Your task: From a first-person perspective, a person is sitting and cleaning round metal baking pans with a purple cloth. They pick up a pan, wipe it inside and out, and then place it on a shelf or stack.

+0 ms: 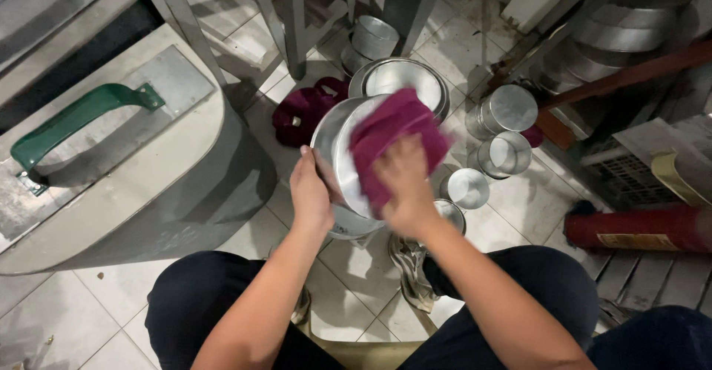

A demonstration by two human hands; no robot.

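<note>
Round pan's (pixel 343 144) face mostly behind the blurred maroon cloth (pixel 393 136)

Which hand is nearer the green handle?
Left. The left hand grips the pan rim, closer to the green handle; the right hand is farther, on the cloth.

floor: pale square tiles (pixel 519 207), scuffed, grimy joints | left: large grey metal bin (pixel 170 192) with a green handle (pixel 74 121) on its lid | top: grey metal table legs (pixel 293 21) | right edge: red cylinder (pixel 638 229) lying on wooden slats (pixel 653 281)
</note>
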